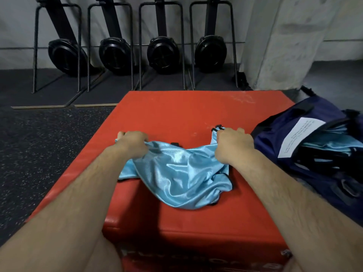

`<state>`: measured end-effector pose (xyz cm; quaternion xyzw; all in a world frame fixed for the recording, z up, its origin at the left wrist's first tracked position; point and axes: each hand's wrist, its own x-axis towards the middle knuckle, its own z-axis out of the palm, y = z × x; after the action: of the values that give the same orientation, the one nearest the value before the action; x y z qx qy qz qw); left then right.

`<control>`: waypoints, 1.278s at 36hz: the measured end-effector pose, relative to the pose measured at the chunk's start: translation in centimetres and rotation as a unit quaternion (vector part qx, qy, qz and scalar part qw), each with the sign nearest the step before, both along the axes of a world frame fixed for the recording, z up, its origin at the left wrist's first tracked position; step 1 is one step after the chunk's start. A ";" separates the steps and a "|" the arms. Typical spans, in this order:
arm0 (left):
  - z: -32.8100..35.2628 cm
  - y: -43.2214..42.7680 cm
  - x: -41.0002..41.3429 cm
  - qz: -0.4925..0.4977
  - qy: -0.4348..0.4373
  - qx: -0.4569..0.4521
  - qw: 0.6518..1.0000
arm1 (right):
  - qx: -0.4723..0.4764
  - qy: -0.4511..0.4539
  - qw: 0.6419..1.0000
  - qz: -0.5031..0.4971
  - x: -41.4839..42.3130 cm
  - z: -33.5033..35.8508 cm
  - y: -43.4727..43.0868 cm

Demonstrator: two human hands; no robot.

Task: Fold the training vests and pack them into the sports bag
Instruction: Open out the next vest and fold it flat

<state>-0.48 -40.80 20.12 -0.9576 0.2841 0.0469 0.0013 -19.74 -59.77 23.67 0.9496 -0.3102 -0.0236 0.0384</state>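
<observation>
A shiny light-blue training vest with black trim lies crumpled on the red mat. My left hand grips its far left edge with curled fingers. My right hand grips its far right edge, near a black strap. The cloth sags between both hands. At the right stands an open navy sports bag with a white label; folded light-blue vests lie inside it.
A second, thicker red pad sits under the vest's near part. Several black upright gym machines stand along the far wall. Dark speckled rubber floor stretches to the left. A concrete pillar rises at the back right.
</observation>
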 end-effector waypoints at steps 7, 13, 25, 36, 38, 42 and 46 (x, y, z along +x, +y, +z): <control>2.3 -1.9 -3.0 -0.216 -0.041 -0.345 0.913 | 0.124 -0.204 0.964 0.120 1.2 0.3 1.2; 3.5 -2.3 -6.7 -0.282 -0.001 -0.419 0.863 | 0.335 -0.296 0.870 0.210 2.1 0.3 2.2; 3.0 -0.8 -5.0 -0.172 0.300 -0.330 0.878 | 0.477 -0.369 0.788 0.127 0.5 1.6 0.4; 5.2 -1.6 -6.6 -0.117 0.331 -0.553 0.756 | 0.311 -0.307 0.886 0.156 -1.8 2.1 -0.5; 5.4 -1.8 -7.7 -0.135 0.362 -0.547 0.743 | 0.303 -0.325 0.882 0.154 -1.9 2.2 0.0; 4.5 -2.7 -10.1 -0.149 0.422 -0.501 0.741 | 0.386 -0.261 0.874 0.142 -1.8 1.8 1.5; 3.5 -3.0 -11.1 -0.149 0.422 -0.492 0.747 | 0.422 -0.228 0.871 0.105 -2.0 1.0 2.2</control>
<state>-11.55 -43.79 23.65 -0.6536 0.3784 0.2988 -0.5834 -21.77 -57.61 24.71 0.8813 -0.1689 0.0693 -0.4358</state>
